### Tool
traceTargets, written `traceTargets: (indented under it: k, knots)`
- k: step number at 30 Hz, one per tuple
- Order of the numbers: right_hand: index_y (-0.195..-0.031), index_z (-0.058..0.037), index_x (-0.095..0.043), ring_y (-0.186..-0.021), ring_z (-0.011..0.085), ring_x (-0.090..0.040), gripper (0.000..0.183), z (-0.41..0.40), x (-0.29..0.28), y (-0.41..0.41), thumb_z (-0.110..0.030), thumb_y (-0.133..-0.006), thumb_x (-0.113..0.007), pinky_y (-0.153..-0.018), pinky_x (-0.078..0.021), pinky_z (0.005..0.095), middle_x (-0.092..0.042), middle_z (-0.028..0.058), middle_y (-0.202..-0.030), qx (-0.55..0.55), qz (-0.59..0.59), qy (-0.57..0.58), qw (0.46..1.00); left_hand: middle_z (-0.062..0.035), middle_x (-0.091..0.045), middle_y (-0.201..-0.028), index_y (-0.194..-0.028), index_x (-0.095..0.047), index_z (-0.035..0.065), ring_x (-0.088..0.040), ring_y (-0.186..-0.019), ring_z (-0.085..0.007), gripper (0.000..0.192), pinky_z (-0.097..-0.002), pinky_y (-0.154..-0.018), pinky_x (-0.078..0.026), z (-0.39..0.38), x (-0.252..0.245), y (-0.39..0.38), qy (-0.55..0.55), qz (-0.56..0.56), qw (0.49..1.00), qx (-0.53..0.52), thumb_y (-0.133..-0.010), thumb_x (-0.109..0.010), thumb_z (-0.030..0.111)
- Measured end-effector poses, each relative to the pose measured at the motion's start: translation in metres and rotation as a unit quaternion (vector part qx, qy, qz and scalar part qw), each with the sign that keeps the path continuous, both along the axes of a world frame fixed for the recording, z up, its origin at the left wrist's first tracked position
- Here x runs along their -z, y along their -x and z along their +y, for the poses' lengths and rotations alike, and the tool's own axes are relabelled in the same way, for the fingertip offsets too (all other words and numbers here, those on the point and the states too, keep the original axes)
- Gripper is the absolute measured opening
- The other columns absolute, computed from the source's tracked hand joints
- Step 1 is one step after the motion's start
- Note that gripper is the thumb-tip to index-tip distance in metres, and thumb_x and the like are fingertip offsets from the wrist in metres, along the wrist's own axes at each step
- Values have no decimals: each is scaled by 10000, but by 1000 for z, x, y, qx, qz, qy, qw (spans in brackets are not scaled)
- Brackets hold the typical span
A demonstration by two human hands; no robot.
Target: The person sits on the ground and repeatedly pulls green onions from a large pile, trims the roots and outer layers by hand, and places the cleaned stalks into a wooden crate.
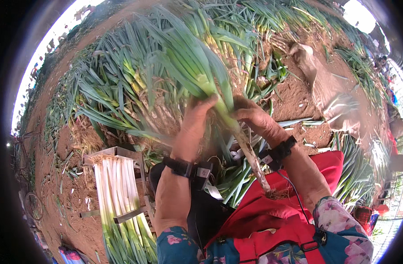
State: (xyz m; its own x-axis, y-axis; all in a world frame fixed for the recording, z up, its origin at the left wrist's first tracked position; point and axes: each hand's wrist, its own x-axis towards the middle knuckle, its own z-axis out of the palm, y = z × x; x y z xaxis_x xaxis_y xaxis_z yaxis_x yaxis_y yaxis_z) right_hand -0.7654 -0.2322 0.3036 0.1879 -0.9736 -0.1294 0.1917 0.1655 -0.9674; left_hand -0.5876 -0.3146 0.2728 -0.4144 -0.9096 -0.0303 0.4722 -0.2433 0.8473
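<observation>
A soil-stained leek [251,155] slants across the middle, its broad green leaves fanned out at the top and its roots hanging by the red apron [264,217]. My left hand [201,107] grips it where the leaves spread, thumb across the stalk. Just to the right, my right hand [251,112] pinches an outer leaf and the stalk's side; some of its fingers are hidden. At the lower left, cleaned white leeks [117,188] lie side by side in a metal rack [115,151], root ends against its end plate.
Beyond my hands spreads a big heap of untrimmed leeks [122,76]. Stripped leaves [237,184] lie beneath the held leek. A pale sack [317,76] rests on brown soil [297,99] to the right, near more green leaves [353,165]. Each wrist carries a black strap.
</observation>
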Motion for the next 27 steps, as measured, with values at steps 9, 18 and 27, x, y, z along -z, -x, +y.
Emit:
traceTargets:
  k: [9,18,27]
  knots:
    - [-1407,19,-466,-1066,164,-576,690,14,15,-5,-162,-760,-622,-952,-449,293,-611,76,-1207,8,-20,12,1000,-50,-669,-1134,-1290,-570,61,-646,-998,-175,472,-306,-809,-515,15,0,-4,-11,-17,999,43,-858,-756,102]
    - [-1304,-37,-559,-847,96,-579,542,51,23,-6,-179,-784,-623,-699,-484,244,-633,12,-1007,36,97,16,995,-86,-644,-1190,-1316,-539,14,-614,-1070,-204,535,-339,-943,-478,34,3,-12,-35,-107,991,65,-844,-773,108]
    - [-1175,-19,-621,-856,103,-608,406,78,35,-18,-192,-819,-709,-704,-514,279,-667,36,-977,138,236,71,959,-89,-620,-1240,-1341,-526,8,-575,-1132,-194,653,-322,-1004,-417,40,6,-13,-16,-180,983,31,-809,-825,240]
